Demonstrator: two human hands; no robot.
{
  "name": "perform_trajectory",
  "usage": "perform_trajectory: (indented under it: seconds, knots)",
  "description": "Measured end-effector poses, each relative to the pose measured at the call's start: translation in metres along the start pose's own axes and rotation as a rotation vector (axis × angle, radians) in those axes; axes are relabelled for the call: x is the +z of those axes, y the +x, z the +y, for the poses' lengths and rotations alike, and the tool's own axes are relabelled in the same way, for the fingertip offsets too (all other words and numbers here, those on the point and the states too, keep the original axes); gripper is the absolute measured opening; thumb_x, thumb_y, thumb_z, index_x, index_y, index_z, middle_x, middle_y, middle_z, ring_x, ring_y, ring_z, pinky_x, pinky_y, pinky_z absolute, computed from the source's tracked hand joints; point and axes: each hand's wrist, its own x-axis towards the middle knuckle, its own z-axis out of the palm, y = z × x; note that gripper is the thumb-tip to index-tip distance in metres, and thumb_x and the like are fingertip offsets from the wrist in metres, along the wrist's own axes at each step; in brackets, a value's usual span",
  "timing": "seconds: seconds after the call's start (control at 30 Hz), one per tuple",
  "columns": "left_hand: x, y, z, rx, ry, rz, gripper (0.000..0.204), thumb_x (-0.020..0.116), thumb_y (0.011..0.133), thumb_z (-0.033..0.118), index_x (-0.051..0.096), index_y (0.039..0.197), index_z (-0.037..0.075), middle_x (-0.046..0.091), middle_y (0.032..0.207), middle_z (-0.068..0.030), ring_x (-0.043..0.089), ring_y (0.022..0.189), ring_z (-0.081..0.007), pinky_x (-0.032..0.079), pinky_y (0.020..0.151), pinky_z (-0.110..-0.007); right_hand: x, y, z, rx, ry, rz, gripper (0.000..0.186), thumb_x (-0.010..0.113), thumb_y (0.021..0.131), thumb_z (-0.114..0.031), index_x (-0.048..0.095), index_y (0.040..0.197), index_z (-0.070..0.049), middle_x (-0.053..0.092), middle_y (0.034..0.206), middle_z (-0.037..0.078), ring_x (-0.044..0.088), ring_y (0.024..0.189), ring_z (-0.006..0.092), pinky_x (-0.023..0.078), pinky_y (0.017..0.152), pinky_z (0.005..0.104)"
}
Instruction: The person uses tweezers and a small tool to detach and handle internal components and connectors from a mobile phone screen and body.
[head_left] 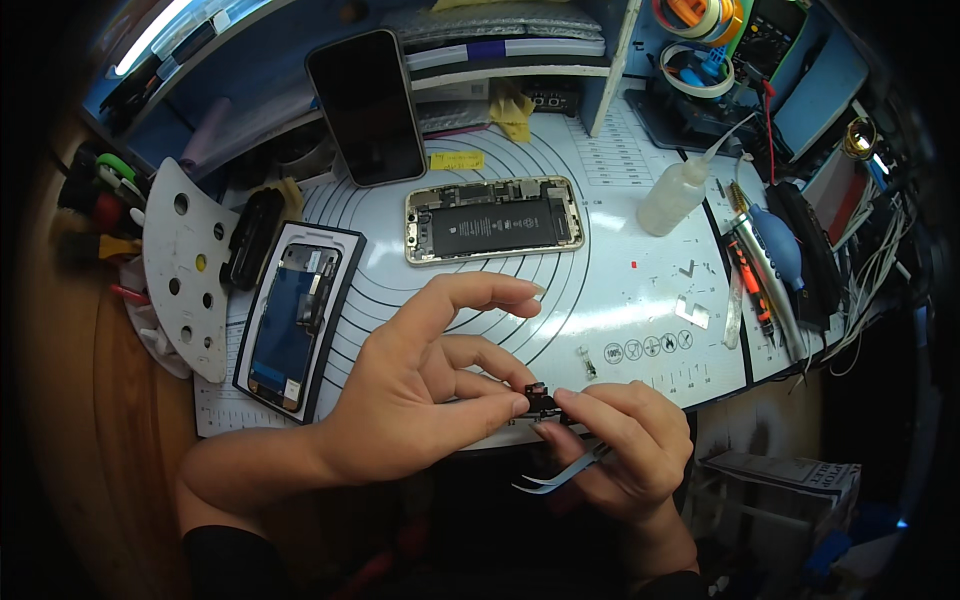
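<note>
A small black phone part [541,400] is pinched between my two hands near the front edge of the mat. My left hand [410,385] grips it with the thumb and a finger, the index finger raised and curved above. At its other side, the thumb and index finger of my right hand [630,435] touch it. Curved tweezers [565,475] are also tucked in my right hand, tips pointing left and away from the part. Beyond the hands lies an opened phone [495,222], its black battery and inner boards exposed. A tiny metal-and-green piece [587,362] rests on the mat.
A phone screen assembly [290,320] lies in a tray at left, beside a white tool holder [187,270]. One dark-screened phone [367,108] leans at the back. At right stand a squeeze bottle [672,195], a blue air blower [777,245], screwdrivers and cables.
</note>
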Motion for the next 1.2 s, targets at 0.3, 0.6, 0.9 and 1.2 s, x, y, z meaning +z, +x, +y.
perform_trajectory:
  seconds: [0.3, 0.6, 0.9, 1.2]
  knots:
    - [-0.008, 0.010, 0.006, -0.091, 0.093, 0.198, 0.061, 0.068, 0.091, -0.020, 0.050, 0.147, -0.007, 0.052, 0.150, -0.0201, 0.072, 0.112, -0.0204, 0.062, 0.092, -0.027, -0.032, -0.003, -0.004, 0.247, -0.154, 0.122, 0.037, 0.092, 0.075, 0.003, 0.083, 0.111, -0.002, 0.070, 0.088, 0.011, 0.069, 0.074, 0.0230, 0.054, 0.065, 0.0314]
    - [-0.025, 0.009, -0.016, 0.384, 0.663, 0.272, 0.055, 0.059, 0.090, -0.024, 0.052, 0.143, -0.011, 0.059, 0.146, -0.0188, 0.069, 0.106, -0.0181, 0.056, 0.099, -0.032, -0.036, -0.002, 0.006, 0.234, -0.194, -0.066, 0.025, 0.091, 0.077, -0.004, 0.082, 0.100, -0.002, 0.071, 0.086, 0.009, 0.069, 0.069, 0.0238, 0.053, 0.059, 0.0339]
    - [-0.016, 0.009, -0.004, 0.438, 1.127, 0.266, 0.045, 0.062, 0.082, -0.014, 0.068, 0.126, -0.007, 0.074, 0.121, -0.0174, 0.070, 0.112, -0.0288, 0.053, 0.102, -0.037, -0.027, 0.006, 0.010, 0.126, -0.319, -0.187, 0.030, 0.090, 0.076, -0.011, 0.080, 0.103, -0.004, 0.070, 0.087, 0.008, 0.070, 0.072, 0.0266, 0.053, 0.061, 0.0371]
    - [-0.010, 0.006, -0.006, 0.556, 0.824, 0.029, 0.044, 0.073, 0.087, -0.013, 0.067, 0.131, -0.006, 0.074, 0.123, -0.0215, 0.073, 0.115, -0.0282, 0.057, 0.100, -0.038, -0.021, 0.007, 0.012, 0.008, -0.298, -0.112, 0.026, 0.091, 0.077, -0.009, 0.080, 0.100, -0.005, 0.071, 0.086, 0.007, 0.069, 0.067, 0.0249, 0.052, 0.058, 0.0362]
